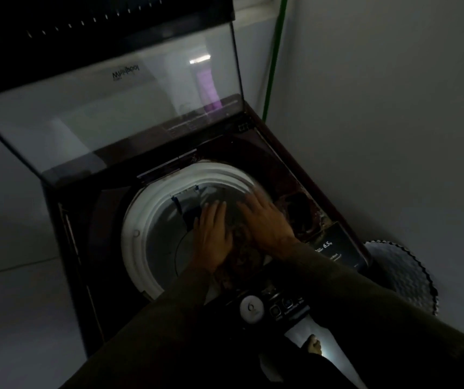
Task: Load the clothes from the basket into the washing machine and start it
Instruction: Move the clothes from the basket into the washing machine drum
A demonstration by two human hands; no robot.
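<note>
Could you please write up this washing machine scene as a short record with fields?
lid: glass lid raised
drum: white rim, interior dim
garment: dark brownish cloth at the drum's near edge
left hand: fingers straight, pressing the cloth
right hand: fingers straight, pressing the cloth, blurred
basket: on the floor, right of the machine
dial: round, at the front, untouched

Dim home laundry corner: top-loading washing machine [107,220] against plain walls [393,108].

View: your head camera, wide-angle.
Position: above the washing machine's [98,209] front edge.
Facing: steeply down into its tub [166,228].
Nearness: close; the machine fills mid-frame.
</note>
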